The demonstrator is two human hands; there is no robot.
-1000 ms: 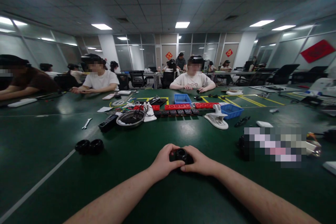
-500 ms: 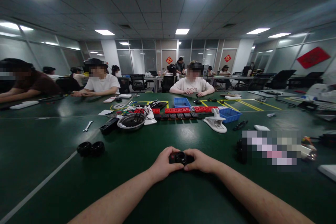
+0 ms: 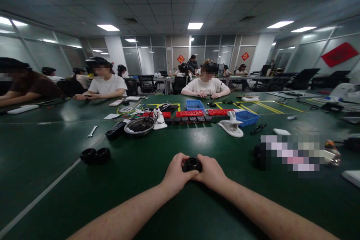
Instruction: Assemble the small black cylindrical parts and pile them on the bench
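Head camera is looking down two bare forearms that are meeting at the middle of the green table (image 3: 56,195), and both hands are closing in on one small black round part (image 3: 192,164), something like a lens or a knob, hard to tell which. The left hand (image 3: 176,174) is curling its fingers around the part's left side, thumb pressing on top, while the right hand (image 3: 210,172) is wrapping it from the right, so the part is sitting pinched squarely between the two, low over the table, its round opening facing up and toward the camera. Neither hand is nearer than the other; the grip is shared, and any twist is turning about that axis pointing back at the person. Off to the left, well apart, two black round pieces (image 3: 95,155) are lying side by side. Farther out, a metal bowl (image 3: 140,126) is holding dark cables, next to a row of red blocks (image 3: 189,113), a blue bin (image 3: 247,117) and a white clamp (image 3: 232,126). A wrench (image 3: 92,131) is resting near the white line. Across the table, other people are sitting with their own hands busy.
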